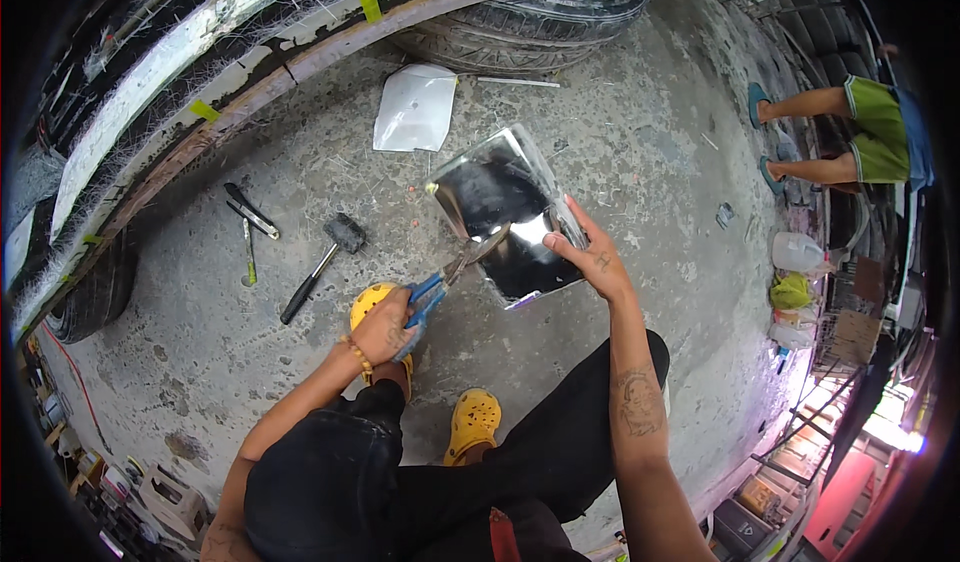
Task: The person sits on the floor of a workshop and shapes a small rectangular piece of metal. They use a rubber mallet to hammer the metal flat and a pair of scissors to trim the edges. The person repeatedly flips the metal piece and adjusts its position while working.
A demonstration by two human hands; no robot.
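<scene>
My left hand [385,330] is closed round the blue handles of a pair of metal snips [460,263]. The snips' blades reach over the lower left side of a shiny, dark rectangular panel [495,187]; whether they bite into it I cannot tell. My right hand [597,254] grips this panel at its right edge, thumb on the glossy face and the fingers partly hidden behind. Pale, clear-looking borders show along the panel's upper right side, and it is held tilted above the concrete floor.
A black-headed mallet [344,233], a folding-type cutter [251,212] and a thin green-tipped tool [249,252] lie to the left. Beyond are a white sheet [415,108], stacked tyres [530,24] and a long, taped body panel [290,54]. At far right a person's legs [815,102] show.
</scene>
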